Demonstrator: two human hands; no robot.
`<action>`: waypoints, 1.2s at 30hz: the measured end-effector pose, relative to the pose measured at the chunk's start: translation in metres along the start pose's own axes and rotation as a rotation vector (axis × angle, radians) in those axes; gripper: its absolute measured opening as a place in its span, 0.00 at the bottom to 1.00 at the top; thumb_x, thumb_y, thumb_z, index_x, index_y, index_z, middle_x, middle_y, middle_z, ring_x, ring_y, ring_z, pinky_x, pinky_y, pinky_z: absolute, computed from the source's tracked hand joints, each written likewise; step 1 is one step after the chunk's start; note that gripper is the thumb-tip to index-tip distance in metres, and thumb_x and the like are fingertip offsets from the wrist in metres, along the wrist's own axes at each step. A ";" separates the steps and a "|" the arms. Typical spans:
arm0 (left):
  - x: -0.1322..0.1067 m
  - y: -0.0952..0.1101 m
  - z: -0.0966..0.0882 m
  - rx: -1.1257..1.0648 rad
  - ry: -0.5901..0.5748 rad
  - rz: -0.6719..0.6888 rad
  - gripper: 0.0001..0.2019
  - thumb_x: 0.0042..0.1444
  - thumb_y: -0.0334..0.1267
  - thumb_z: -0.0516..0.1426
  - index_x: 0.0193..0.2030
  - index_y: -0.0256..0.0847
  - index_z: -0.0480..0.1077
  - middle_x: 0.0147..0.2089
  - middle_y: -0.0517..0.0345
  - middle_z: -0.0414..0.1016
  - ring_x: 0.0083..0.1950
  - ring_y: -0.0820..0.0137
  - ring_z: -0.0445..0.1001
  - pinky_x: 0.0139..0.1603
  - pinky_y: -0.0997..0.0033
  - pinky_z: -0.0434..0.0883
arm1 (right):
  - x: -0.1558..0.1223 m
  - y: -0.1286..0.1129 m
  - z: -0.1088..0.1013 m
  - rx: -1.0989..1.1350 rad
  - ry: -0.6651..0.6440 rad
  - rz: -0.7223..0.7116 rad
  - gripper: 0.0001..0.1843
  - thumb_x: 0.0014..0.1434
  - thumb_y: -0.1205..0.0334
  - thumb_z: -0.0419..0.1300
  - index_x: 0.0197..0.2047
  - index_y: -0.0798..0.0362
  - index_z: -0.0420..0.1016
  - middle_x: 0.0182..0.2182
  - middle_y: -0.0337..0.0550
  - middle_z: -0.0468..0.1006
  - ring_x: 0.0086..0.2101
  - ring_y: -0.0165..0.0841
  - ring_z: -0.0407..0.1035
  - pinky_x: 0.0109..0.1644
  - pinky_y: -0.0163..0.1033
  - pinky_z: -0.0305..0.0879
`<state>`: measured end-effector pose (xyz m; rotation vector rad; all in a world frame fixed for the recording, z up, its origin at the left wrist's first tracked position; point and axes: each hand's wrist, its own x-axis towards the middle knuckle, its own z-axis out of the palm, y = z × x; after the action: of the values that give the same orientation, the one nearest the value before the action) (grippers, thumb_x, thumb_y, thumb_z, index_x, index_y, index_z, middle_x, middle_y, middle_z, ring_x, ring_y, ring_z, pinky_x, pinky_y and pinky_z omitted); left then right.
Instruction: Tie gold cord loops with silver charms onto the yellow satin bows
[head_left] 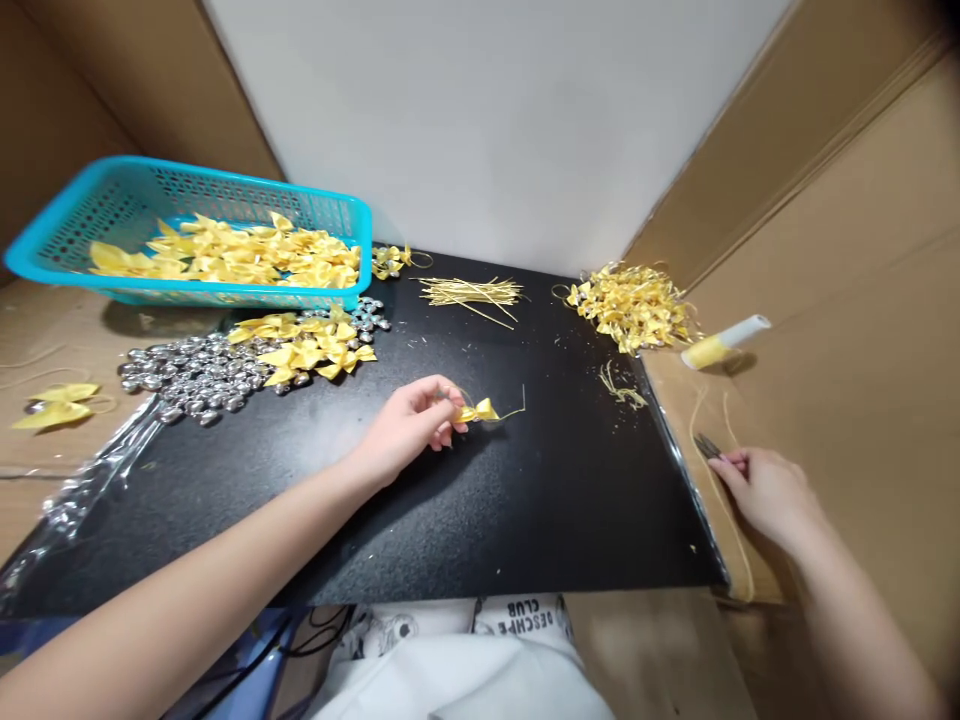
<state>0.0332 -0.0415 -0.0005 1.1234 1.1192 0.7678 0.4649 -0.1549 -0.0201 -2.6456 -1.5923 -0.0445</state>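
My left hand [420, 420] pinches a yellow ribbon bow [480, 411] above the middle of the black board. A thin gold wire sticks out to the right of this bow, its end bent upward. Off the board's right edge, my right hand [769, 490] is closed around a small dark metal tool with a pointed tip [706, 447], perhaps pliers or cutters; its handles are hidden in my palm. A pale cord [724, 500] lies on the cardboard beside that hand.
At the back left stands a turquoise basket [360, 250] of yellow bows. Silver beads [202, 375] and loose bows lie before it. Gold wires [469, 293] lie at the back, a heap of bows [634, 305] back right, wire scraps [621, 388] below it. A white-and-yellow tube [725, 342] sits by the cardboard wall.
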 end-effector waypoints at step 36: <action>-0.005 -0.001 0.003 0.146 0.071 0.046 0.12 0.45 0.41 0.63 0.32 0.40 0.66 0.22 0.65 0.74 0.22 0.76 0.69 0.22 0.80 0.64 | 0.042 -0.068 -0.080 0.738 -0.862 -0.029 0.32 0.49 0.30 0.61 0.34 0.54 0.69 0.17 0.26 0.52 0.16 0.21 0.47 0.17 0.28 0.54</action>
<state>0.0340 -0.0473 0.0004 1.2559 1.2290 0.7764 0.4248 -0.0906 0.0640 -2.0895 -1.3572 1.5193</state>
